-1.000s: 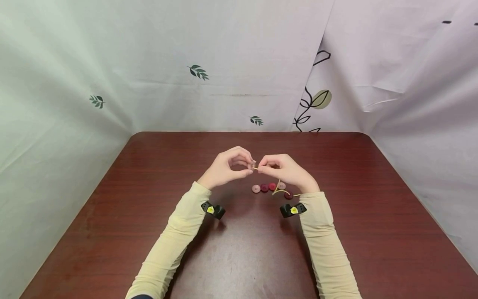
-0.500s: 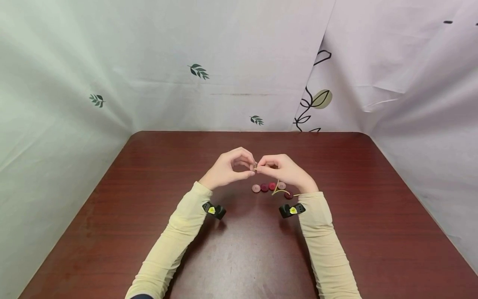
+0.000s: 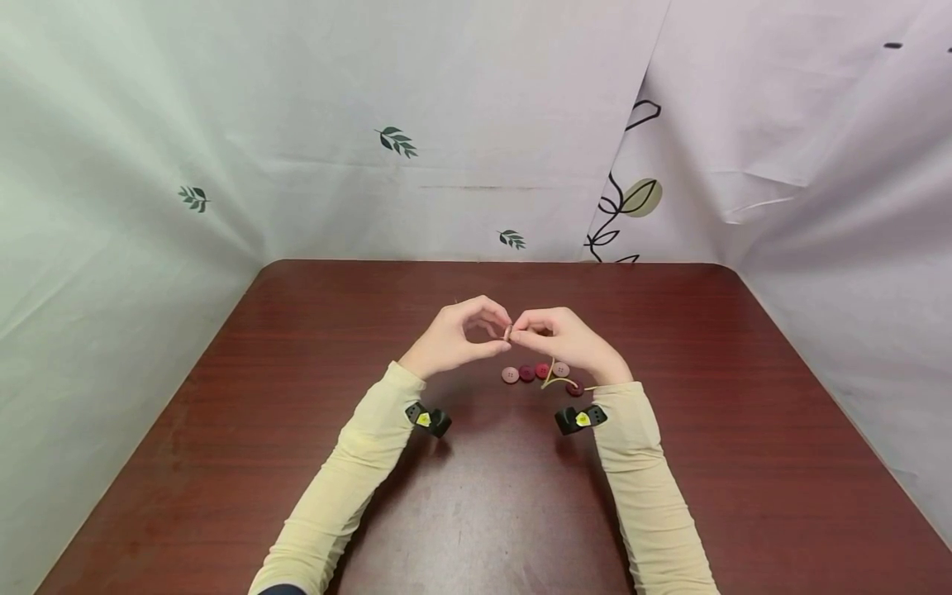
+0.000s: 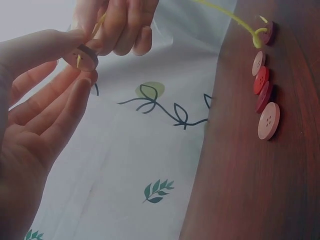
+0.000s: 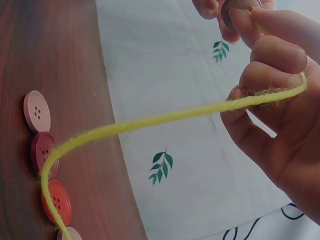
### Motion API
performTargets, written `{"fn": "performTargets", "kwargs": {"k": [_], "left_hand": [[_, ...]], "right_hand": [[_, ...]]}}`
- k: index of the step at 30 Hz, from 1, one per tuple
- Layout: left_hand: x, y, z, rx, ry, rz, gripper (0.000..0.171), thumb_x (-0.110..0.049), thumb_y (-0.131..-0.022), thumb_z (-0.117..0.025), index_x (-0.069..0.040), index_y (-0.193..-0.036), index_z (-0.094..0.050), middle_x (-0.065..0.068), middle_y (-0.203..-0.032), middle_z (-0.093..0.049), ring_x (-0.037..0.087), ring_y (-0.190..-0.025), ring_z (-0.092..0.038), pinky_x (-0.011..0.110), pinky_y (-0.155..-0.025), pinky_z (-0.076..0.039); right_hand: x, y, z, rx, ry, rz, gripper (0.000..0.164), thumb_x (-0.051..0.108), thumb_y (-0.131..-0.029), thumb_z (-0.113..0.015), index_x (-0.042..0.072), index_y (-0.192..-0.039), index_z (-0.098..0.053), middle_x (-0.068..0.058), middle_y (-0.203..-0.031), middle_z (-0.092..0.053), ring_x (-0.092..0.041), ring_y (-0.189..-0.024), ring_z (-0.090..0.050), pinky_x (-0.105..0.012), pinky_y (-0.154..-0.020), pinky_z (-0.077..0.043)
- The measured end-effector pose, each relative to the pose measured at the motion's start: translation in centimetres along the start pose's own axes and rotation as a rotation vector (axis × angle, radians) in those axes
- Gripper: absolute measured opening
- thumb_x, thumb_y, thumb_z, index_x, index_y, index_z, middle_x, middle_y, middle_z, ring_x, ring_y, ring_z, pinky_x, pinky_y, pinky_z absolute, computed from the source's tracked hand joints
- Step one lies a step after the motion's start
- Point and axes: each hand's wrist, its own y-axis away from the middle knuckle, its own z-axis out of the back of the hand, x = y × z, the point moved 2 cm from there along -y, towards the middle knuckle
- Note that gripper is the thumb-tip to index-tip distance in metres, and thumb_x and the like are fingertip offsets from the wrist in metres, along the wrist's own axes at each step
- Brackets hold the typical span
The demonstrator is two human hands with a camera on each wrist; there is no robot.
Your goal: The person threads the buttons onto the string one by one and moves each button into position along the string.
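Note:
Raised over the table, my left hand [image 3: 455, 337] pinches a pinkish button [image 4: 88, 63] between thumb and fingertips. A short bit of yellow yarn shows at the holes on the button's face in the left wrist view. On the other side, my right hand [image 3: 568, 340] pinches the yarn, its thumb and forefinger right at the button. From the right hand the yellow yarn [image 5: 170, 115] runs down to the table, where it passes through a dark red button [image 4: 270, 34]. The right hand's other fingers are curled in, with the yarn crossing them.
Beside the dark red button lie a pale pink button [image 3: 510, 375], a maroon button [image 3: 526, 373], a red button [image 3: 543, 371] and another pale pink button [image 3: 561, 369], in a row on the brown table [image 3: 372, 297]. White patterned cloth [image 3: 446, 99] hangs behind the table.
My left hand has shifted slightly right and down, bringing the fingertips of both hands closer. The bit of yarn seen between them earlier no longer shows in the head view.

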Motion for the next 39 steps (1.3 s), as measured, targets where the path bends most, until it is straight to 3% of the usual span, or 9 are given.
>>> {"fn": "performTargets", "kwargs": {"k": [4, 11, 18, 27, 33, 39], "left_hand": [[0.04, 0.07, 0.02, -0.026, -0.035, -0.007, 0.031, -0.009, -0.078, -0.08, -0.01, -0.104, -0.064, 0.004, -0.096, -0.069, 0.011, -0.083, -0.066, 0.038, -0.077, -0.056], [0.21, 0.02, -0.12, -0.058, -0.049, -0.051, 0.028, -0.008, -0.078, -0.08, -0.007, -0.101, -0.063, 0.007, -0.096, -0.068, 0.014, -0.081, -0.064, 0.044, -0.076, -0.055], [0.12, 0.01, -0.28, -0.07, -0.085, -0.089, 0.025, -0.008, -0.077, -0.081, -0.007, -0.095, -0.063, 0.007, -0.098, -0.067, 0.012, -0.082, -0.063, 0.036, -0.077, -0.055], [0.19, -0.12, -0.48, -0.083, -0.13, -0.112, 0.023, -0.008, -0.076, -0.081, -0.009, -0.095, -0.068, 0.005, -0.101, -0.068, 0.01, -0.086, -0.065, 0.033, -0.081, -0.055], [0.15, -0.1, -0.34, -0.077, -0.158, -0.122, 0.019, -0.01, -0.081, -0.077, -0.008, -0.099, -0.072, 0.005, -0.103, -0.069, 0.013, -0.093, -0.066, 0.028, -0.085, -0.053], [0.16, -0.05, -0.21, -0.081, -0.156, -0.136, 0.011, -0.008, -0.084, -0.074, -0.007, -0.094, -0.073, 0.006, -0.101, -0.07, 0.015, -0.097, -0.066, 0.025, -0.084, -0.053]], "right_hand": [[-0.03, -0.07, -0.02, 0.001, -0.005, -0.012, 0.012, 0.017, -0.094, -0.062, 0.01, -0.091, -0.07, 0.003, -0.074, -0.058, -0.007, -0.062, -0.047, -0.023, -0.058, -0.039], [0.03, -0.09, -0.07, 0.0, -0.038, -0.059, 0.025, 0.023, -0.099, -0.054, 0.003, -0.093, -0.066, 0.001, -0.058, -0.043, -0.01, -0.05, -0.038, -0.023, -0.048, -0.032], [-0.09, -0.33, -0.23, -0.022, -0.01, -0.087, 0.019, 0.026, -0.096, -0.06, 0.01, -0.09, -0.069, 0.004, -0.061, -0.048, -0.008, -0.052, -0.041, -0.023, -0.048, -0.034], [-0.11, -0.35, -0.09, -0.033, -0.015, -0.096, 0.018, 0.019, -0.096, -0.059, 0.004, -0.096, -0.069, 0.004, -0.059, -0.045, -0.008, -0.05, -0.038, -0.023, -0.049, -0.032], [-0.3, -0.25, -0.03, -0.054, -0.024, -0.114, 0.019, 0.021, -0.096, -0.059, 0.005, -0.095, -0.07, 0.001, -0.064, -0.05, -0.011, -0.055, -0.044, -0.024, -0.05, -0.036], [-0.44, -0.31, -0.1, -0.051, -0.03, -0.098, 0.018, 0.02, -0.096, -0.058, 0.007, -0.094, -0.07, 0.001, -0.06, -0.046, -0.009, -0.052, -0.04, -0.024, -0.048, -0.032]]}}
